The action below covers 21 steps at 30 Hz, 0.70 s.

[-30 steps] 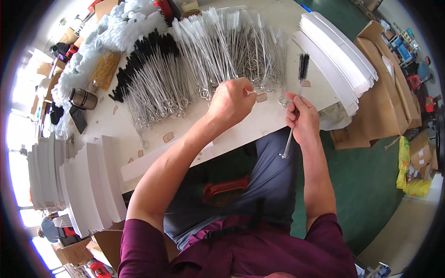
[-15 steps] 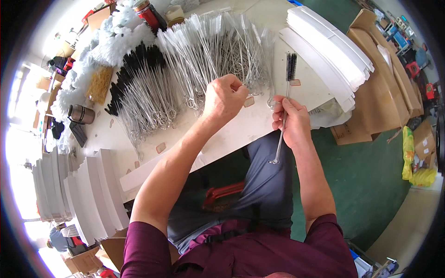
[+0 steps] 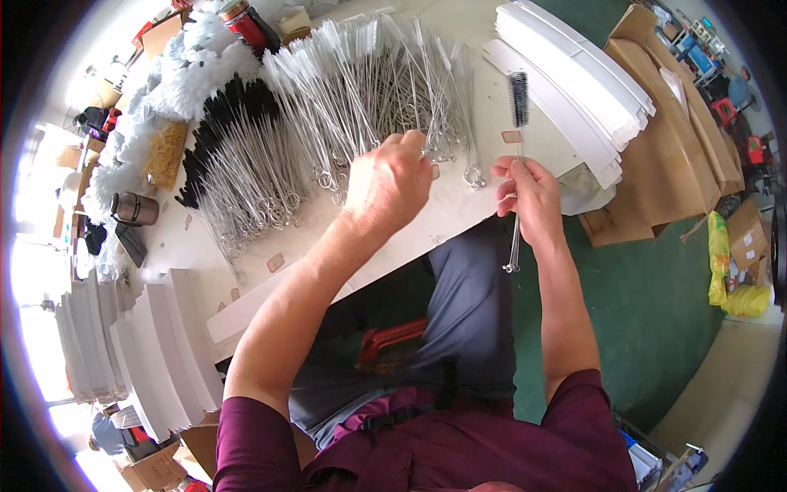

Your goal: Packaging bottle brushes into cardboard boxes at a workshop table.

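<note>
My right hand [image 3: 533, 201] is closed round thin wire brushes with black bristles [image 3: 519, 98]. Their bristles point away from me, and the looped ends [image 3: 511, 268] hang below my palm. I cannot tell exactly how many it holds. My left hand [image 3: 387, 184] is curled, fingers bent, over the looped ends of a pile of white-bristled wire brushes [image 3: 352, 82]. Whether anything is between its fingertips is hidden. Left of that pile lies a second heap, of black-bristled brushes [image 3: 246, 164], with their ring handles toward me.
Stacked white card strips [image 3: 574, 74] lie on the table's right side, beside a big cardboard box [image 3: 664, 156]. More white card pieces [image 3: 164, 344] stand at the left. A metal flask [image 3: 135, 208], a bag of yellow pieces [image 3: 166, 152] and a red jar [image 3: 243, 23] edge the table.
My right hand has moved slightly right, and the brushes in it hang more upright. The left hand has shifted a little left and toward me. The whole view has shifted slightly.
</note>
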{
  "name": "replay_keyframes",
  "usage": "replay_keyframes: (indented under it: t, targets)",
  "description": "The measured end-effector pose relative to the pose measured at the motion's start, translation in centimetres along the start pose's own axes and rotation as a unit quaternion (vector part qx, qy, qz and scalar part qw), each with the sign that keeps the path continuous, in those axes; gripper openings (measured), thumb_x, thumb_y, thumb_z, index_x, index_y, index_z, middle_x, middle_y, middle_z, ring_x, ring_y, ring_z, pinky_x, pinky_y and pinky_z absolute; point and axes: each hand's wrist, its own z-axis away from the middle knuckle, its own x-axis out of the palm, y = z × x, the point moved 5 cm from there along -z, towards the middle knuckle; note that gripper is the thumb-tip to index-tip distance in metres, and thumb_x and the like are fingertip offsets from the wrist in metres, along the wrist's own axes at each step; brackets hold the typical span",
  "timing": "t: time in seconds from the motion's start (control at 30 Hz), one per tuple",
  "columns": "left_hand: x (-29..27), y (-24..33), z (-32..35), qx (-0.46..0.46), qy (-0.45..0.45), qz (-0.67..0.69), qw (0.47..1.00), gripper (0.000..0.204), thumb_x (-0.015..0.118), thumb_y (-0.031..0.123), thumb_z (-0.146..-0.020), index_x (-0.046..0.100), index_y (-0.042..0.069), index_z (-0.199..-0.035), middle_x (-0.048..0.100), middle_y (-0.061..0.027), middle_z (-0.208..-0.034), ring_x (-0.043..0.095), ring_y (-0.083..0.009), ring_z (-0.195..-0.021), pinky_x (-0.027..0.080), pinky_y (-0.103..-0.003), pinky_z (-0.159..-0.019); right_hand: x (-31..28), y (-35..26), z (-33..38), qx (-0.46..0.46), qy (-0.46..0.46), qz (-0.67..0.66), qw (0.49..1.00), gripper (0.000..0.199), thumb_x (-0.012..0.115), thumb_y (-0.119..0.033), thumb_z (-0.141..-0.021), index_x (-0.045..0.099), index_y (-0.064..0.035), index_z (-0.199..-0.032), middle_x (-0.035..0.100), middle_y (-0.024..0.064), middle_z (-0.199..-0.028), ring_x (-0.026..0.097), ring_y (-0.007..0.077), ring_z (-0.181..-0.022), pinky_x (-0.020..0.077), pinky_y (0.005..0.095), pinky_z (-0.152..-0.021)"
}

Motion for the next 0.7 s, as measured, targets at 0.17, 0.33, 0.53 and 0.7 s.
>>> replay_keyframes:
  t: [0.17,0.33,0.53,0.7]
  targets:
    - [0.2,0.8,-0.5,0.025,-0.002,-0.004,1.0,0.022,0.072,0.02,-0.089,0.068,0.002,-0.101,0.071,-0.0194,-0.09,0.07,-0.0396,-0.083,0.056,-0.047,-0.076,0.8,-0.1,0.2,0.002,-0.036,0.023,0.999,0.031,0.053,-0.021,-0.108,0.065,0.0066,-0.116,0.071,0.0175,-0.107,0.063,0.0131,-0.067,0.0535,0.0275,-0.051]
    - [1.0,0.5,-0.1,0.006,-0.009,-0.012,1.0,0.027,0.075,0.022,-0.088,0.068,0.003,-0.105,0.071,-0.0187,-0.086,0.072,-0.0371,-0.08,0.057,-0.046,-0.075,0.6,0.1,0.1,-0.002,-0.047,0.031,0.998,0.031,0.053,-0.022,-0.109,0.066,0.0062,-0.116,0.071,0.0171,-0.108,0.064,0.0135,-0.068,0.0541,0.0273,-0.052]
    - [1.1,0.9,0.0,0.048,0.002,0.003,0.999,0.027,0.075,0.023,-0.088,0.069,0.005,-0.107,0.072,-0.0166,-0.084,0.074,-0.0327,-0.079,0.059,-0.043,-0.073,0.6,0.2,0.0,0.0,-0.04,0.024,0.999,0.031,0.051,-0.021,-0.109,0.066,0.0054,-0.115,0.072,0.0156,-0.106,0.064,0.0132,-0.067,0.054,0.0265,-0.05]
    - [5.2,3.2,0.8,0.014,-0.113,-0.007,0.993,0.024,0.072,0.026,-0.089,0.07,0.006,-0.102,0.072,-0.0192,-0.087,0.072,-0.0387,-0.084,0.058,-0.047,-0.079,0.6,0.6,0.0,-0.003,-0.034,0.012,0.999,0.031,0.049,-0.02,-0.109,0.067,0.0053,-0.112,0.072,0.0147,-0.102,0.065,0.0137,-0.066,0.054,0.0265,-0.049]
